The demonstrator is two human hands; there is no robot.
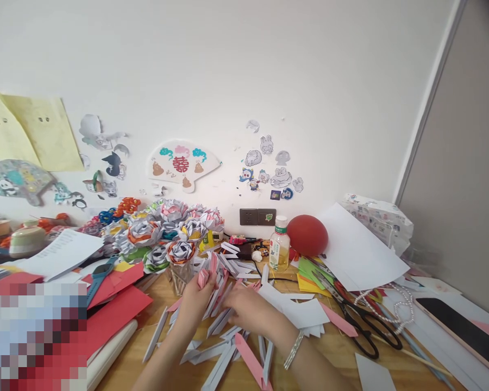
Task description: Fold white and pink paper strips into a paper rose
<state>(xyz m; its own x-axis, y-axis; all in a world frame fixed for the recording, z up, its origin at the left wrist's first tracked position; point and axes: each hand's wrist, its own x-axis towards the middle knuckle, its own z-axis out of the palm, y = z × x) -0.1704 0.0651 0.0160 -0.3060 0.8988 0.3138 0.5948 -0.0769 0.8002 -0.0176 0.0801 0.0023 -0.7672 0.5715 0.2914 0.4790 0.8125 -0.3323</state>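
Observation:
My left hand is closed on a pink folded paper piece, which sticks up between the thumb and fingers. Beside it, my right hand reaches down into a heap of folded paper strips, white and pink. Its fingers bend toward the strips, and the tips are too hidden to show whether they grip one. A bracelet circles the right wrist. Just behind my left hand, a bunch of folded paper flowers stands in a clear vase.
A bottle and red balloon stand behind the strips. Black-handled scissors, a bead string and a phone lie right. Red paper sheets and a blue-strapped watch lie left. A wall closes the back.

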